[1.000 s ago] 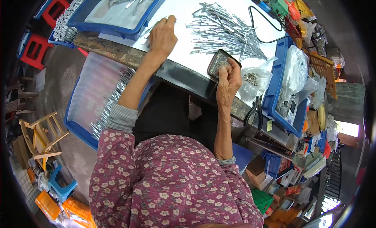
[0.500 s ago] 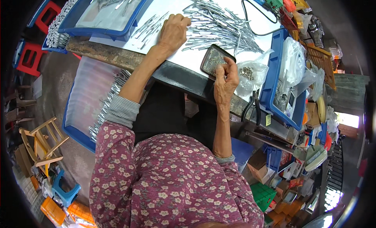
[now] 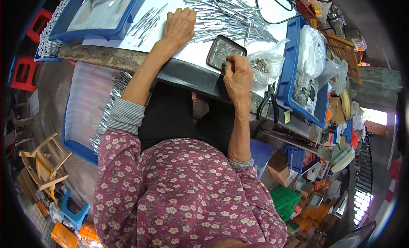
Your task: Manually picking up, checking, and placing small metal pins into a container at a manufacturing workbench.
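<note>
At the near edge of the white table point(image 3: 187, 56), I have my right hand point(image 3: 237, 77) pinched over the small dark tray point(image 3: 225, 52) of tiny metal parts, the grip clenched on its fingertips, though whether a part sits between them I cannot tell. My left hand point(image 3: 180, 25) lies knuckles-up against the heap of silver metal rods point(image 3: 230, 20), fingers curled into its edge; I cannot tell if that grip has a rod. I judge this the picking step: one small part and one rod being gathered for joining. Next, as I read it, both hands must come together over bare table, which calls for a single rod drawn free of the tangle. A clear bag of small parts point(image 3: 262, 66) sits just right of the tray, beside a blue bin point(image 3: 294, 84).
</note>
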Demonstrator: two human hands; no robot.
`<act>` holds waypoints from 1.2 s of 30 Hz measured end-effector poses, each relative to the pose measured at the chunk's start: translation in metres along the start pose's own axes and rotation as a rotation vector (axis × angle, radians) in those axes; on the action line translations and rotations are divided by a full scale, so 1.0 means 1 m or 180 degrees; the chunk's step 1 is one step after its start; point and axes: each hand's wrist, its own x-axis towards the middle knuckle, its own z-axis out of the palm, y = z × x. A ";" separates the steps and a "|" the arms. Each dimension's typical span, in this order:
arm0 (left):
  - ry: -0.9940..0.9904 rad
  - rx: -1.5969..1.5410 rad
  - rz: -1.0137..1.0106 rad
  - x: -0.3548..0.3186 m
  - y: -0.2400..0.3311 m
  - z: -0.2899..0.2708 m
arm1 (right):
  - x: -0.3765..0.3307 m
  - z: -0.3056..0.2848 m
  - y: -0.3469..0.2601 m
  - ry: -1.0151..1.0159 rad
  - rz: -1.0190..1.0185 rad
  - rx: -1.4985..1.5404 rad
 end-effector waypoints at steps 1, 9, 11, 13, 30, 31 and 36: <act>0.0031 0.0004 -0.0026 -0.001 0.002 -0.005 | 0.001 0.000 0.001 -0.0118 0.0021 0.0028; 0.0313 -0.0292 -0.0187 -0.015 0.004 -0.034 | 0.009 0.006 0.005 -0.0237 -0.0348 -0.0220; 0.0628 -0.0795 -0.0194 -0.018 0.001 -0.041 | 0.010 0.007 0.004 -0.0275 -0.0465 -0.0321; 0.0602 -0.1126 -0.0254 -0.020 0.006 -0.054 | 0.013 0.007 0.004 -0.0458 -0.0387 -0.0645; 0.0281 -0.5758 -0.1628 -0.042 0.037 -0.082 | 0.016 0.003 0.009 -0.0547 -0.0518 -0.0569; 0.0278 -0.5798 -0.1677 -0.042 0.040 -0.083 | 0.016 0.003 0.010 -0.0508 -0.0596 -0.0554; 0.0101 -0.6376 -0.1870 -0.042 0.048 -0.091 | 0.016 0.007 0.009 -0.0536 -0.0722 -0.0778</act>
